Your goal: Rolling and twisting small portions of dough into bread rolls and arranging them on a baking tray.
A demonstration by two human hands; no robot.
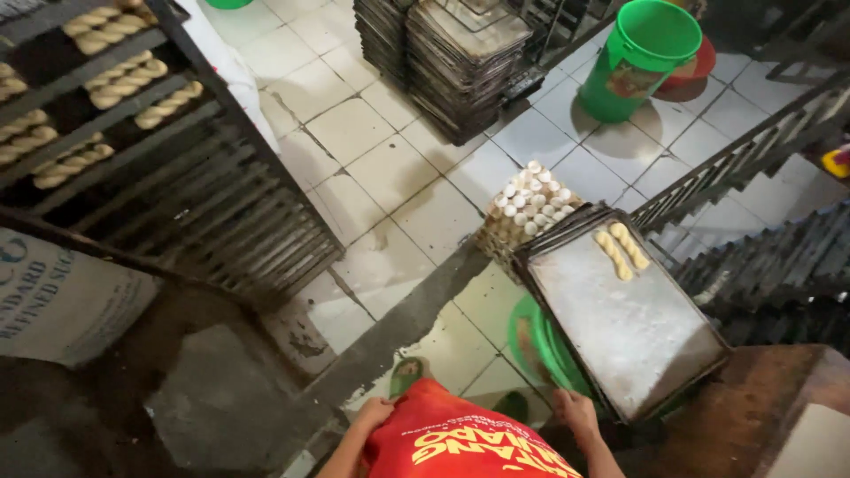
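Metal baking tray [633,323] just above right hand [575,412]; grip unclear, left hand [374,412] open.

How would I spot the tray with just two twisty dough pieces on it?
Start at the bright green bucket at the top, then come down past the carton of white eggs. Right beside it lies a floury baking tray, near the person's right hand. Unlike the racked trays, it holds only two dough twists in one corner.
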